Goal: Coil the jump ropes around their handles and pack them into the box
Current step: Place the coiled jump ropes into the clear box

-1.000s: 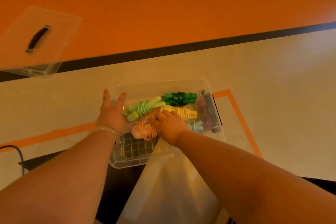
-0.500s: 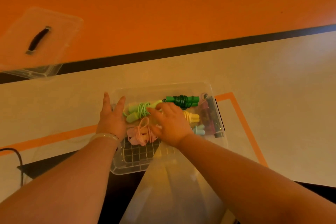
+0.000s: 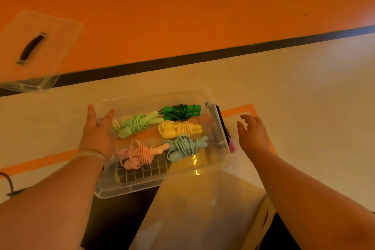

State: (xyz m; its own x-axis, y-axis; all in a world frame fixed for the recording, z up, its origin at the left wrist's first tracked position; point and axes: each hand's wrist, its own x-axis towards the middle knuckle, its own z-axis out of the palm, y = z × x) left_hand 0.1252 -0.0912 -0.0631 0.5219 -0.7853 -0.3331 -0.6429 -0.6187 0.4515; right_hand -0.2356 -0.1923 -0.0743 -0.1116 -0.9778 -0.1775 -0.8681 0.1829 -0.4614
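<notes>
Left hand [image 3: 97, 134] rests straight fingers [image 3: 91, 112] on the box [image 3: 129, 191], right hand [image 3: 253, 136] hovers loose-fingered and empty beside it, lid [image 3: 54, 42] well apart

Clear plastic box [image 3: 142, 100], open at the top, set slantwise at the near edge of the bench, near-left corner past that edge. Inside, five jump ropes, each cord wound round its paired handles, all lying flat on the box floor. Toward the far wall: light green jump rope [image 3: 138, 125] at left, tilted; dark green jump rope [image 3: 181, 112] at right. Just nearer than the dark green: yellow jump rope [image 3: 180, 130]. Nearest row: pink jump rope [image 3: 140, 154] at left, light blue jump rope [image 3: 185, 147] at right, handle tips close together.
</notes>
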